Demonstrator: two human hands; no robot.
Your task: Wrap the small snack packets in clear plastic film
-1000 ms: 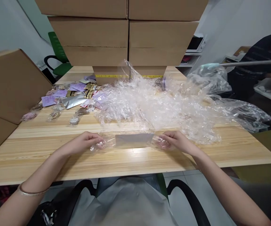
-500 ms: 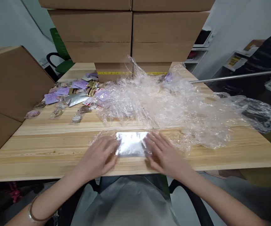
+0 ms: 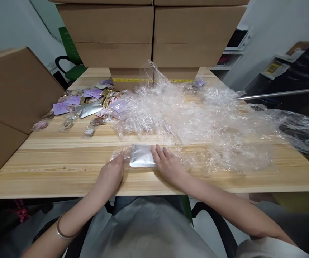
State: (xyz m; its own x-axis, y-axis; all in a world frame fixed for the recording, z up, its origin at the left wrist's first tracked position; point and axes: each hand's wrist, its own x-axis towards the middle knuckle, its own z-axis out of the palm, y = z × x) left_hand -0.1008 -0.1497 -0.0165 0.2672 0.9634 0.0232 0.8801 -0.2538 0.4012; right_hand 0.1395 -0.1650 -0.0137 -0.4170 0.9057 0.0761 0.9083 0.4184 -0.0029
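A flat silver foil pouch [image 3: 143,155] lies on the table near its front edge, with clear plastic film [image 3: 127,152] spread around it. My right hand [image 3: 167,163] rests on the pouch's right part, fingers stretched out and lying flat. Left of the pouch, my left hand [image 3: 112,173] has its fingers together at the film's edge, seemingly pinching it; the thumb side is partly hidden.
Crumpled plastic film [image 3: 181,114] heaps across the table's middle and right. Small packets and purple cards [image 3: 92,93] lie back left. Cardboard boxes [image 3: 111,32] are stacked behind, another box [image 3: 12,89] stands left. A metal rod [image 3: 283,94] reaches in beside a person's dark clothing [image 3: 302,71].
Both hands let go of the film ends they held apart and came inward to the pouch. The right hand now lies on it; the left has drawn back to the film at its left.
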